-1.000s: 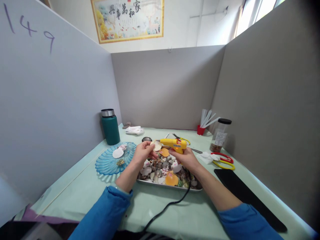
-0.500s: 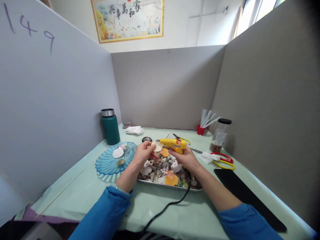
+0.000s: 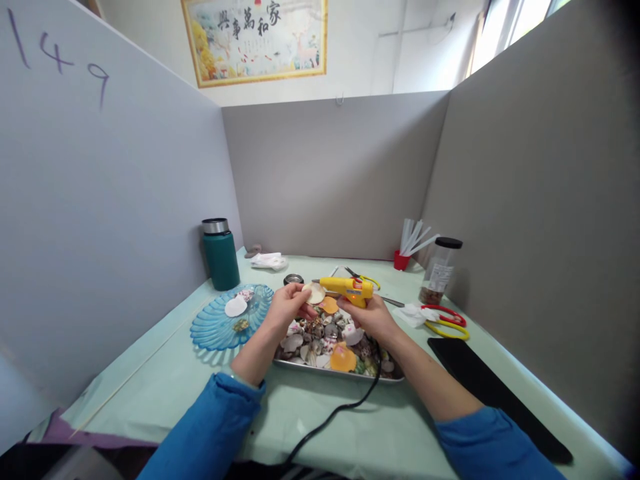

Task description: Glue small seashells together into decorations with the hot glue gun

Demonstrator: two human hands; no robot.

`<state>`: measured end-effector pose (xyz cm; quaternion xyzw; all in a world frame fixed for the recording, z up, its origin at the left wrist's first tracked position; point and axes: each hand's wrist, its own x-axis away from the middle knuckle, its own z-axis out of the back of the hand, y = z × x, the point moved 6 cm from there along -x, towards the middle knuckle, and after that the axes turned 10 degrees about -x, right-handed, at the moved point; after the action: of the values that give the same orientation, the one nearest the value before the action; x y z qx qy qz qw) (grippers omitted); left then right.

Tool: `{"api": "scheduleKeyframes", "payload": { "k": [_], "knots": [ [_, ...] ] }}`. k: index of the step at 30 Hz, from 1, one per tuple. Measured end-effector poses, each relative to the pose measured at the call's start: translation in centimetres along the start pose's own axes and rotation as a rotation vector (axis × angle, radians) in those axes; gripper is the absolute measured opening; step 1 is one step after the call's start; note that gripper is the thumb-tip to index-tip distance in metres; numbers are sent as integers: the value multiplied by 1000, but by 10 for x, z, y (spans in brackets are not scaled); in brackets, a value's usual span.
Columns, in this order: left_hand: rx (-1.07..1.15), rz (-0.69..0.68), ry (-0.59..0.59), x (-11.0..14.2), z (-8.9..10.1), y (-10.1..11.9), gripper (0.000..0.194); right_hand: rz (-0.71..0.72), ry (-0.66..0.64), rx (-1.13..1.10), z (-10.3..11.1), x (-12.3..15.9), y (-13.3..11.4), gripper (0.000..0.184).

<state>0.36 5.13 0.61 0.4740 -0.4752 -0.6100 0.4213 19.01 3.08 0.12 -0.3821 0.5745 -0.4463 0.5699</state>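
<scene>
Between the fingertips of my left hand (image 3: pixel 291 305) is a pale, flat, round shell (image 3: pixel 315 293). My right hand (image 3: pixel 373 317) is wrapped round the grip of a yellow hot glue gun (image 3: pixel 345 287), its nozzle pointing left at the shell's upper edge. Whether the nozzle touches the shell I cannot tell. The gun's black cord (image 3: pixel 330 418) runs down over the table's front. Below both hands lies a metal tray (image 3: pixel 340 374) filled with small shells, and an orange shell (image 3: pixel 343 357) sits near its front.
At the left, a blue scalloped glass plate (image 3: pixel 210 333) bears a white shell and smaller pieces. A green bottle (image 3: pixel 221 259) stands behind it. To the right are a clear jar (image 3: pixel 440 273), red-and-yellow scissors (image 3: pixel 450 323), a red cup of glue sticks (image 3: pixel 401 260) and a black slab (image 3: pixel 495 393).
</scene>
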Motion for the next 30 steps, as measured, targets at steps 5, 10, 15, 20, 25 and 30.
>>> {"api": "scheduleKeyframes", "payload": {
  "k": [5,10,15,20,25,30],
  "knots": [
    [28,-7,-12,0,0,1,32,-8,-4,-9,-1,0,-1,31],
    [70,3,-24,0,1,1,33,-9,-14,-7,-1,1,-4,30],
    [144,22,-13,-1,3,-1,33,-12,-8,-1,0,2,-4,29],
    [213,42,8,-2,5,0,29,-14,-24,-6,-1,3,-4,27],
    [243,61,6,-2,4,1,25,-18,-24,0,-1,3,-5,26],
    [227,35,-51,-2,2,0,27,-17,-20,11,1,2,-4,26]
  ]
}}
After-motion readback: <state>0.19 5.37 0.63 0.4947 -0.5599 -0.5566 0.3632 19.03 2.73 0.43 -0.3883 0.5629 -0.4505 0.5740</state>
